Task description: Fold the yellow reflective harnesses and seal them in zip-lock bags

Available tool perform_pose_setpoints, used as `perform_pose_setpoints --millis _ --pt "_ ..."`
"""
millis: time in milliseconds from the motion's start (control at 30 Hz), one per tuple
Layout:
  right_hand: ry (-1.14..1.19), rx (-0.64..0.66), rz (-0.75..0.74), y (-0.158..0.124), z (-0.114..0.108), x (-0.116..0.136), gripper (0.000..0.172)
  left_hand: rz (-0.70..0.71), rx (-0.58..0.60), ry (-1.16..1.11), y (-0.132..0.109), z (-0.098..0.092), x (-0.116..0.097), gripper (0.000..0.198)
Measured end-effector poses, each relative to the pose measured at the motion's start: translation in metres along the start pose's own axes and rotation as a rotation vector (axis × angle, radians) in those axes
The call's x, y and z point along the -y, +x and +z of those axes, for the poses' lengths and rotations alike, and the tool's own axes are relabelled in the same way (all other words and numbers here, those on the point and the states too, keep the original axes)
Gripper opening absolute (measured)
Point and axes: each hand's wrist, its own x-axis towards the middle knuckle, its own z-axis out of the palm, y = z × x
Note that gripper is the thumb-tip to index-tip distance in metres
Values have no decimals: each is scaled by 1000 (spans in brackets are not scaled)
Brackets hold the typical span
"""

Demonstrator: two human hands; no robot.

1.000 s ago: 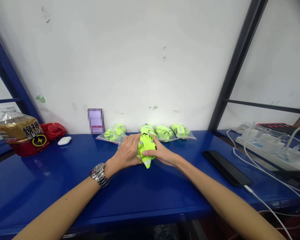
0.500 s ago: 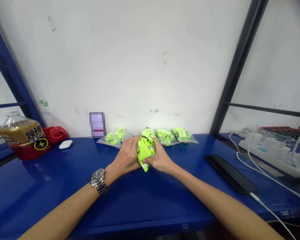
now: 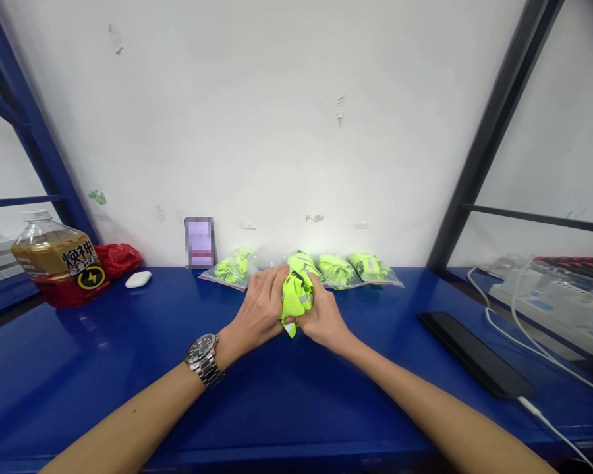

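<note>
Both hands squeeze a bunched neon-yellow vest [image 3: 297, 294] with grey reflective strips, just above the blue shelf [image 3: 128, 368]. My left hand [image 3: 259, 311], with a metal watch on its wrist, is closed on the vest's left side. My right hand [image 3: 321, 317] is closed on its right and lower side. Right behind the hands, clear bags of folded yellow vests [image 3: 346, 270] lie in a row along the white wall, with one more bag [image 3: 231, 268] to the left.
At the far left stand a large bottle of amber drink [image 3: 59, 265], a red plastic bag [image 3: 120, 257] and a small white case [image 3: 138, 279]. A black phone [image 3: 474, 353] with a white cable lies at right. A power strip [image 3: 548, 296] sits beyond.
My hands have closed tighter round the vest and crumpled it into a smaller wad. The view has shifted a little to the left and down.
</note>
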Motion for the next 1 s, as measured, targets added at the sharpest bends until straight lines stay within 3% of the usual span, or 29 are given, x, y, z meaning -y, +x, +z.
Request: perform_pose_setpoints --millis 100,167,267,333,400,500,567,767,1000 --pt "3 50 36 5 -4 -6 68 -63 19 -6 -4 7 4 75" --pt "56 157 44 6 -9 -10 80 -93 32 -30 -8 12 7 78" --pt "181 337 -11 6 -17 -17 92 -127 65 -90 -13 18 12 84" --pt "200 362 -66 6 -19 -21 92 -164 84 -132 -15 18 13 87" --pt "150 304 -101 4 -16 -23 83 -197 99 -164 -14 17 12 92" --pt "35 152 -112 2 -8 -24 53 -216 101 -164 -12 13 7 93" --pt "-21 64 -119 1 -3 -22 41 -207 76 -130 -10 11 3 91" --pt "-94 10 -145 -1 -3 -17 41 -85 20 55 -7 4 -2 86" --pt "-170 -54 -67 -8 3 -14 15 -46 -8 144 -5 -2 -7 90"
